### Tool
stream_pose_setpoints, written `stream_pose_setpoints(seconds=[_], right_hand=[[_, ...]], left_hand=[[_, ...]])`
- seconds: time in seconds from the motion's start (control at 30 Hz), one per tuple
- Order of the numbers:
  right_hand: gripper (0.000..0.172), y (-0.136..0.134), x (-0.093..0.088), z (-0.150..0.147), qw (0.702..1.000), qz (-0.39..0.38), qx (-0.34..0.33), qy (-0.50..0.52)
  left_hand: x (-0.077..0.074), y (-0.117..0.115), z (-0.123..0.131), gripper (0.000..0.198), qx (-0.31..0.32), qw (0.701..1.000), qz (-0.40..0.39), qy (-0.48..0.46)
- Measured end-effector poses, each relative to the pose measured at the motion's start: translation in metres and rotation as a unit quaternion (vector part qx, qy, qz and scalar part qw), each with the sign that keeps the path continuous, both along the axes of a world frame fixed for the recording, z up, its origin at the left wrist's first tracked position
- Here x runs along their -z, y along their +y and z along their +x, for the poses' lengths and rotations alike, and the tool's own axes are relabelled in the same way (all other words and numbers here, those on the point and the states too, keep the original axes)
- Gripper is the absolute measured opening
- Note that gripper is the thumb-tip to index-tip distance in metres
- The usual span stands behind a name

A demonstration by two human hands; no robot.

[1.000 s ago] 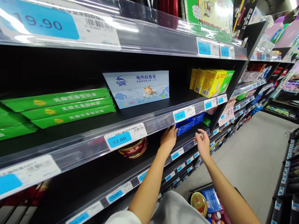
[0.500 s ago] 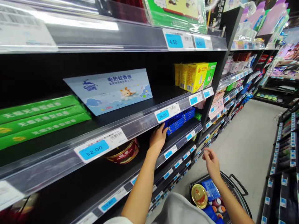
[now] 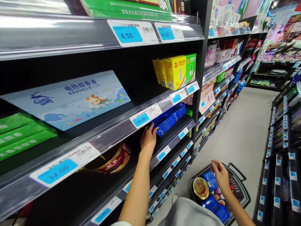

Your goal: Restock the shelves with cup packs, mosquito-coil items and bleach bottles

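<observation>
Blue boxes (image 3: pixel 170 120) lie at 1 o'clock from the left hand (image 3: pixel 148 139), curled at their edge (grip unclear); the right hand (image 3: pixel 220 175), half-open and empty, hovers over the shopping basket (image 3: pixel 237 185), parked within reach at 4 o'clock

A single camera, worn on the person's head, gives the only view. It looks forward and down, turned toward the near shelving (image 3: pixel 105 131), which stands very close and fills the left of the frame, its price labels (image 3: pixel 57 171) showing large. The aisle floor (image 3: pixel 237 125) runs away to the right, with the opposite shelving (image 3: pixel 279 157) along the right edge. From below, the left hand (image 3: pixel 148 139) and right hand (image 3: pixel 221 175) reach into the frame, the latter above a shopping basket (image 3: pixel 242 191) — both seen from just behind.
</observation>
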State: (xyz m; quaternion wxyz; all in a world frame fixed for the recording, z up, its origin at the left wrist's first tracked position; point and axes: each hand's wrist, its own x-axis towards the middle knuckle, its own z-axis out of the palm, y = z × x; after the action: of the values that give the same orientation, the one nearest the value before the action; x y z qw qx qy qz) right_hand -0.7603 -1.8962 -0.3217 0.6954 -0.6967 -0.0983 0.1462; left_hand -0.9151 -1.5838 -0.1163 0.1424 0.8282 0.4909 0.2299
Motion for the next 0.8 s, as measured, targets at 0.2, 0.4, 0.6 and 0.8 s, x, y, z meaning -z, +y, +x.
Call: stream_pose_setpoints(seconds=[0.2, 0.4, 0.6, 0.8], right_hand=[[0.048, -0.019, 0.01, 0.0, 1.0, -0.026, -0.002, 0.014], [0.052, -0.035, 0.018, -0.001, 0.999, -0.027, 0.0, 0.045], [0.05, -0.058, 0.032, -0.003, 0.998, -0.021, 0.024, 0.059], [0.043, -0.082, 0.054, -0.005, 0.995, -0.031, 0.043, 0.086]], left_hand=[[0.004, -0.005, 0.003, 0.063, -0.015, 0.999, 0.014, 0.037], [0.011, 0.002, 0.0, 0.061, -0.024, 0.997, 0.053, 0.048], [0.016, 0.007, 0.001, 0.059, -0.062, 0.993, 0.093, 0.039], [0.021, 0.015, 0.006, 0.065, -0.125, 0.987, 0.089, 0.056]])
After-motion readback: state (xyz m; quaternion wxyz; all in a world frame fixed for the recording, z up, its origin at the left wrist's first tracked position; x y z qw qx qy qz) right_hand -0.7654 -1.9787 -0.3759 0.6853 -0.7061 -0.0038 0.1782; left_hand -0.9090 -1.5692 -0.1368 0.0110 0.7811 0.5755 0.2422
